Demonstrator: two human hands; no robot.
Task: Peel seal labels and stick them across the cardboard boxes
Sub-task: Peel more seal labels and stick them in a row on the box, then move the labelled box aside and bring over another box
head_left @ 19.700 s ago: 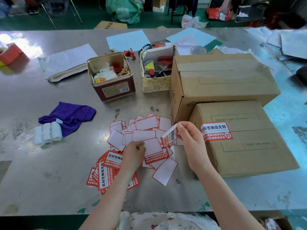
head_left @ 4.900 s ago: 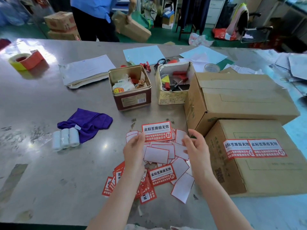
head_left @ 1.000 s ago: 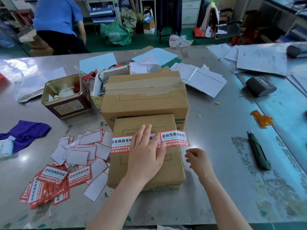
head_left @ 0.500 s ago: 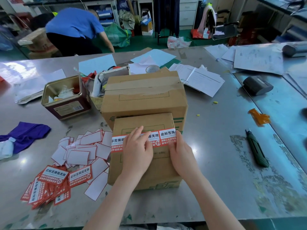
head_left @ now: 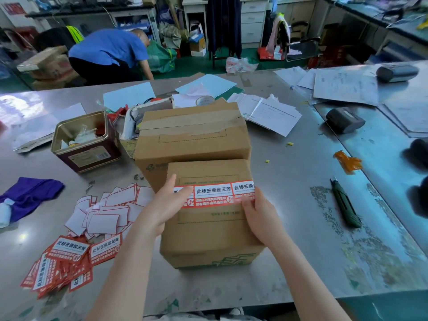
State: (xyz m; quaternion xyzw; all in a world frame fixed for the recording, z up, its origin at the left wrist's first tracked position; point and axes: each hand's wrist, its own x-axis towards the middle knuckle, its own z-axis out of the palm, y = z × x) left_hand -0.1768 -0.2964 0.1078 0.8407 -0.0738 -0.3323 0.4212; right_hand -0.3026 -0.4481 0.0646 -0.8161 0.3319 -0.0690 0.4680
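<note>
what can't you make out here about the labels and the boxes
All from the head view:
- Leftmost seal label: mostly covered by the left hand.
- Rightmost seal label: its lower part is under the right hand and it wraps over the box edge.
- Small red print on the middle seal label: too blurred to read.
- Small box: its right side faces away.
- Large box: its lower front is hidden behind the small box.

Seal labels (head_left: 213,195) on your near box (head_left: 208,230) read 此标签撕毁无效; same headline on loose label stack (head_left: 69,260) by your left arm.
</note>
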